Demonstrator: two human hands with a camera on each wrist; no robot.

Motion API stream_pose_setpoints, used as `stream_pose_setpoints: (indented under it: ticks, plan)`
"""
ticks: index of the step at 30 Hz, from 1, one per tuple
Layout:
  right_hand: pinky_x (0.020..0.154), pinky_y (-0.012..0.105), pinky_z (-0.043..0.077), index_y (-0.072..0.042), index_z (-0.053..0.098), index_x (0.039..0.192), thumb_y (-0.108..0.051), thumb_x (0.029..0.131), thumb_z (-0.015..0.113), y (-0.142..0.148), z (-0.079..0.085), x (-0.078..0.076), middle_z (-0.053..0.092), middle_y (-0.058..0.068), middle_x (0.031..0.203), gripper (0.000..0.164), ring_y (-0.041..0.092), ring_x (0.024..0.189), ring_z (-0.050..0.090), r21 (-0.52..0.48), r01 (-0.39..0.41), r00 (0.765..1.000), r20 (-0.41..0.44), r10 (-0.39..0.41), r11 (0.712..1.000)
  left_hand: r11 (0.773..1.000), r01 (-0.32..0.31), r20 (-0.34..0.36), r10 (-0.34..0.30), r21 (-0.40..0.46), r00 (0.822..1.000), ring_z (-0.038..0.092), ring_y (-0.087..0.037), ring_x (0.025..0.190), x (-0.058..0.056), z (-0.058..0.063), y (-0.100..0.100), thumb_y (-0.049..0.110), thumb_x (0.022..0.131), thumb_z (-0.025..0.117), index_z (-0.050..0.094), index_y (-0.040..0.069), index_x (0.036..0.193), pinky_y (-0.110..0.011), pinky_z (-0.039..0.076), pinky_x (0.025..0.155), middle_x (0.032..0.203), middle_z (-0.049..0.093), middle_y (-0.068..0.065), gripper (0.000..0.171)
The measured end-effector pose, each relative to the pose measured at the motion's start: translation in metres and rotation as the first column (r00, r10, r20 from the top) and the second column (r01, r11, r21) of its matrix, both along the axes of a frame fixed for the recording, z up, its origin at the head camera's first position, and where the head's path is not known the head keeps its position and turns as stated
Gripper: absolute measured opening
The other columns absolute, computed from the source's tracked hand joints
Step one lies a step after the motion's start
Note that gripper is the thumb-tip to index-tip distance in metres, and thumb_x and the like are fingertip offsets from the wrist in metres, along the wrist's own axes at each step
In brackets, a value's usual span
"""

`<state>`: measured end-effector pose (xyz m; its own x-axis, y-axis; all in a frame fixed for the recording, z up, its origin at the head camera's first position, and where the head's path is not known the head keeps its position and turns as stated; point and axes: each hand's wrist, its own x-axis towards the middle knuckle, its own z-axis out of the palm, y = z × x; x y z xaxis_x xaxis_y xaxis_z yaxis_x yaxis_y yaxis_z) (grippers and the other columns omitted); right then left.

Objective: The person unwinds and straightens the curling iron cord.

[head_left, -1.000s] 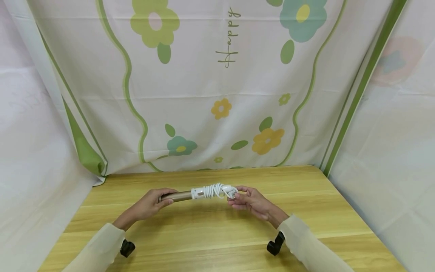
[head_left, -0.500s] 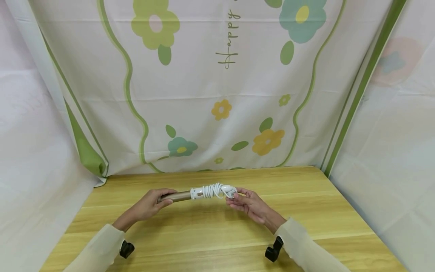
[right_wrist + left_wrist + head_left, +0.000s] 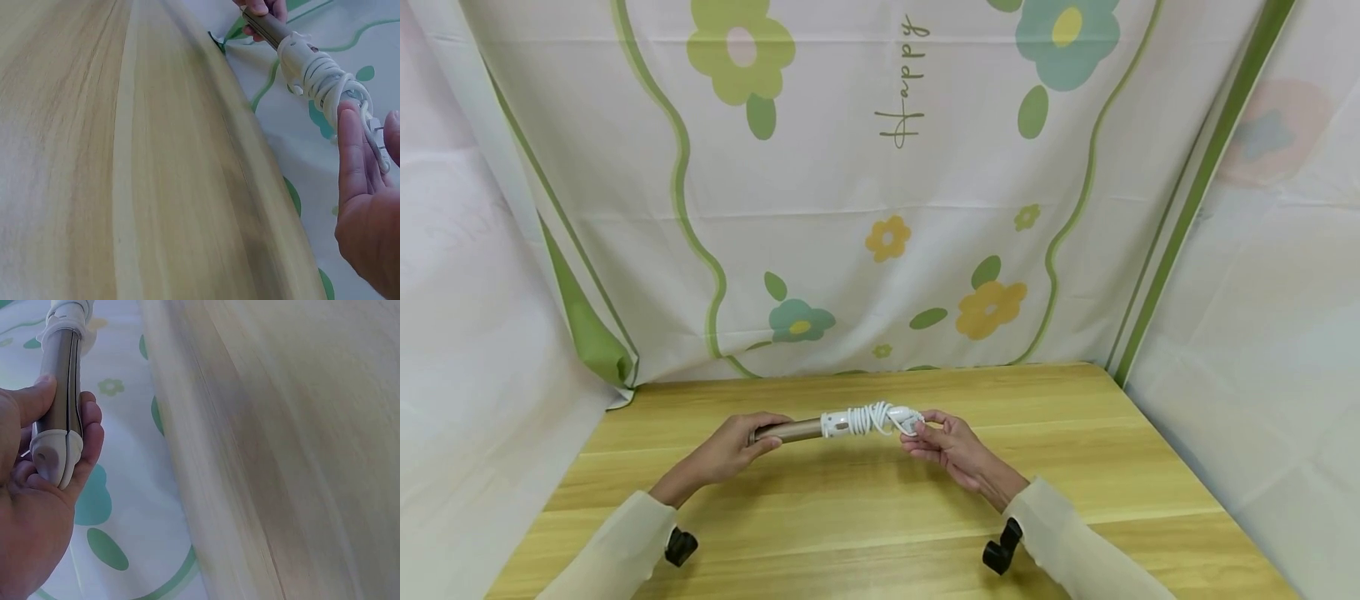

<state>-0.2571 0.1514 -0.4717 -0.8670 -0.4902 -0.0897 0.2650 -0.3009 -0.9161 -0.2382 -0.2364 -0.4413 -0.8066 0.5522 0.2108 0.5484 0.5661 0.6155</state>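
Note:
A curling iron with a gold-brown barrel (image 3: 802, 430) and a white handle is held level above the table, between both hands. My left hand (image 3: 726, 450) grips the barrel end, thumb on one side and fingers beneath. In the left wrist view the barrel's white tip (image 3: 51, 456) sits in the palm, and a lengthwise split shows. White power cord (image 3: 869, 418) is coiled round the handle. At the handle end, my right hand (image 3: 958, 450) pinches the plug (image 3: 377, 130) and cord, with its fingers fairly straight. The fingers partly hide the plug.
Below lies a wood-grain table (image 3: 850, 525). Its far edge meets a white flowered cloth (image 3: 820, 167), with more cloth hanging at left and right. Black camera mounts (image 3: 681, 547) stick out from both cream sleeves (image 3: 617, 550).
The right forearm has shifted slightly left. Both hands keep their hold on the curling iron, which stays in almost the same place.

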Motion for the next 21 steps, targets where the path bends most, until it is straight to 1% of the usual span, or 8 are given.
stream_pose_setpoints:
  ticks: [4, 7, 9, 12, 16, 18, 21]
  plan:
    - [0.071, 0.022, 0.057, -0.004, 0.046, 0.115, -0.012, 0.101, 0.056, -0.002, -0.001, 0.0004, 0.075, 0.003, 0.084, 0.019, 0.011, 0.074, 0.073, 0.042, 0.029, 1.0, -0.013, -0.029, 0.999, 1.0, 0.004, -0.006, -0.003, 0.004, 1.0, 0.053, -0.004, 0.077, -0.0007, 0.001, 0.0015, 0.025, 0.1, 0.057, 0.061, 0.007, 0.131, -0.025, 0.044, 0.069, 0.111, 0.068, -0.006, 0.036]
    - [0.068, 0.023, 0.057, -0.006, 0.046, 0.107, -0.011, 0.1, 0.058, -0.0037, -0.0027, 0.0003, 0.074, 0.001, 0.079, 0.015, 0.009, 0.069, 0.071, 0.064, 0.053, 0.999, -0.015, -0.053, 0.997, 1.0, 0.005, -0.015, -0.005, 0.004, 1.0, 0.054, -0.004, 0.079, -0.0019, 0.0016, 0.003, 0.026, 0.101, 0.057, 0.061, 0.008, 0.131, -0.025, 0.045, 0.07, 0.111, 0.068, -0.005, 0.035]
    - [0.068, 0.023, 0.057, -0.006, 0.046, 0.106, -0.011, 0.1, 0.058, -0.0046, -0.0032, 0.0, 0.074, 0.001, 0.079, 0.014, 0.01, 0.07, 0.071, 0.068, 0.064, 0.998, -0.016, -0.063, 0.996, 1.0, 0.005, -0.021, -0.005, 0.0, 1.0, 0.054, -0.004, 0.081, -0.0025, 0.0017, 0.0036, 0.026, 0.101, 0.056, 0.061, 0.008, 0.13, -0.025, 0.046, 0.071, 0.113, 0.068, -0.006, 0.035]
    - [0.069, 0.024, 0.058, -0.003, 0.048, 0.109, -0.011, 0.1, 0.058, -0.0051, -0.0029, -0.0005, 0.074, 0.002, 0.08, 0.016, 0.011, 0.07, 0.071, 0.065, 0.072, 0.997, -0.012, -0.071, 0.995, 1.0, 0.001, -0.012, -0.001, -0.005, 1.0, 0.054, -0.004, 0.081, -0.0022, 0.0017, 0.0035, 0.027, 0.101, 0.056, 0.061, 0.008, 0.131, -0.025, 0.046, 0.071, 0.114, 0.068, -0.007, 0.036]
    - [0.07, 0.024, 0.058, 0.003, 0.045, 0.119, -0.014, 0.1, 0.058, -0.0048, -0.0018, -0.0014, 0.074, 0.003, 0.082, 0.029, 0.011, 0.071, 0.072, 0.069, 0.059, 0.998, -0.014, -0.058, 0.996, 1.0, 0.001, -0.008, -0.001, -0.001, 1.0, 0.054, -0.005, 0.08, -0.0017, 0.0011, 0.0029, 0.026, 0.101, 0.057, 0.061, 0.007, 0.131, -0.025, 0.045, 0.071, 0.115, 0.068, -0.008, 0.036]
    - [0.071, 0.025, 0.058, 0.002, 0.042, 0.123, -0.019, 0.101, 0.057, -0.0041, -0.0016, -0.0019, 0.074, 0.004, 0.084, 0.034, 0.012, 0.073, 0.072, 0.076, 0.05, 0.999, -0.009, -0.049, 0.996, 1.0, 0.002, -0.01, -0.002, 0.0, 1.0, 0.054, -0.005, 0.08, -0.0017, 0.001, 0.0028, 0.026, 0.101, 0.057, 0.061, 0.008, 0.131, -0.025, 0.045, 0.071, 0.115, 0.068, -0.007, 0.036]
    - [0.074, 0.026, 0.058, 0.0, 0.041, 0.127, -0.027, 0.103, 0.054, -0.0028, -0.0015, -0.0034, 0.072, 0.006, 0.09, 0.038, 0.014, 0.077, 0.072, 0.118, 0.053, 0.999, -0.001, -0.053, 0.992, 1.0, 0.008, -0.005, -0.007, 0.004, 1.0, 0.055, -0.005, 0.081, -0.0015, 0.0016, 0.0025, 0.026, 0.1, 0.057, 0.061, 0.008, 0.131, -0.025, 0.046, 0.072, 0.116, 0.068, -0.008, 0.036]
